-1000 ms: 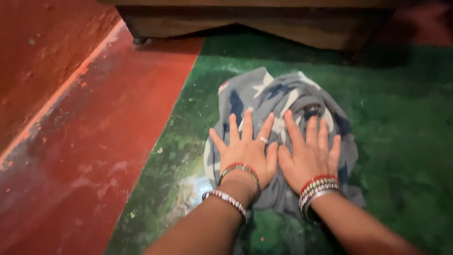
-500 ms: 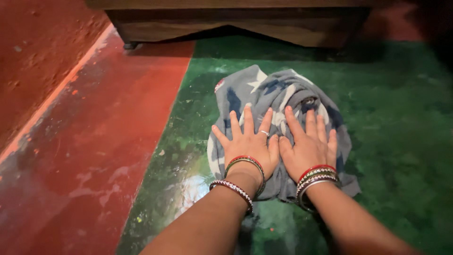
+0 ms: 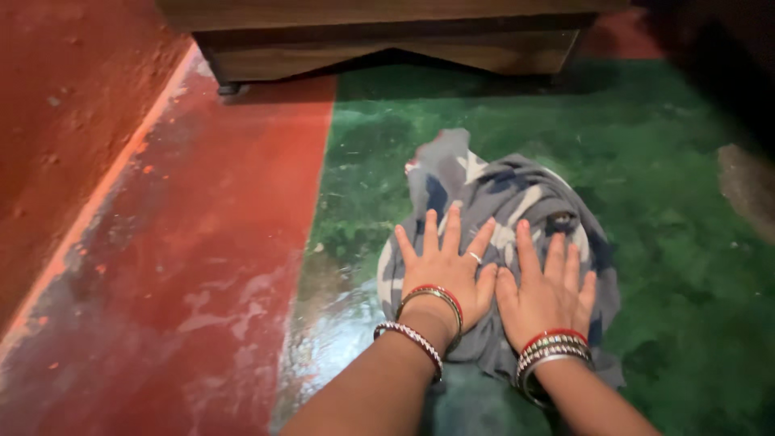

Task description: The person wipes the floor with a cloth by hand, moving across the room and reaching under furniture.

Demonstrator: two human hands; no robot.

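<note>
With fingers (image 3: 452, 230) spread flat, we press our left hand (image 3: 442, 270) and right hand (image 3: 546, 289) side by side, gripping nothing, on the cloth (image 3: 492, 202) bunched on the wet green floor (image 3: 678, 242). It looks soft, limp, probably damp and heavy; best gathered by its folds.

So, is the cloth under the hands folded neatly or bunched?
Bunched: the grey patterned cloth shows irregular creases and humps, pressed flat only under the left hand and right hand.

Green floor (image 3: 670, 266) (red strip (image 3: 202, 266) left), wooden furniture (image 3: 387, 36) beyond.
</note>
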